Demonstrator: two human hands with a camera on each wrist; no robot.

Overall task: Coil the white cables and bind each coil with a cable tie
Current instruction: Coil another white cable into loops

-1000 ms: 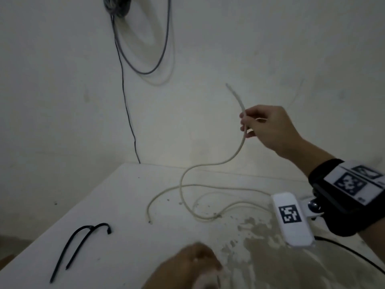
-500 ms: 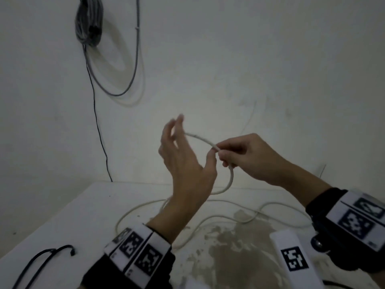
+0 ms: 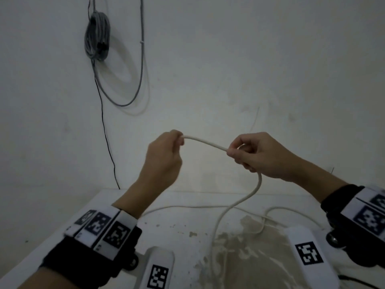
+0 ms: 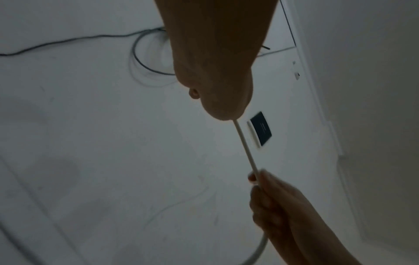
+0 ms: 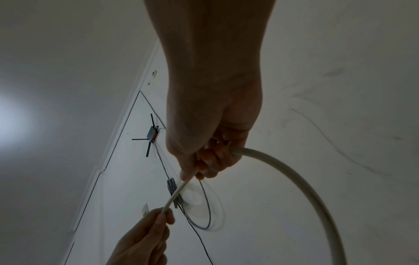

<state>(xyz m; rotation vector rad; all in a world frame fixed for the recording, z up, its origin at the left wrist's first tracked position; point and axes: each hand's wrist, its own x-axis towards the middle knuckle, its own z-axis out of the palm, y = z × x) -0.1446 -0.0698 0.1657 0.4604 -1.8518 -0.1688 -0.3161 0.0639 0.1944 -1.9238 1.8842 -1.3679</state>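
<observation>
**Cable end held, first loop unformed**

Left hand [image 3: 164, 151] pinches the white cable [image 3: 205, 142] at its end; right hand [image 3: 258, 155] grips it just beside, above the bench [image 3: 62, 222], where the rest trails. Risk: the stiff cable springs free if either pinch slackens. Only the head view shows the slack; the right wrist view shows the curve leaving the fist.

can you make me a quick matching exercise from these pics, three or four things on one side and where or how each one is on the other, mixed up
Things:
1. left hand
2. right hand
3. grey cable bundle
4. table

States:
A. hangs on the wall
B. pinches the white cable's end
C. has slack cable lying on it
D. grips the cable where it bends downward

Pairs: 1-B, 2-D, 3-A, 4-C
</observation>
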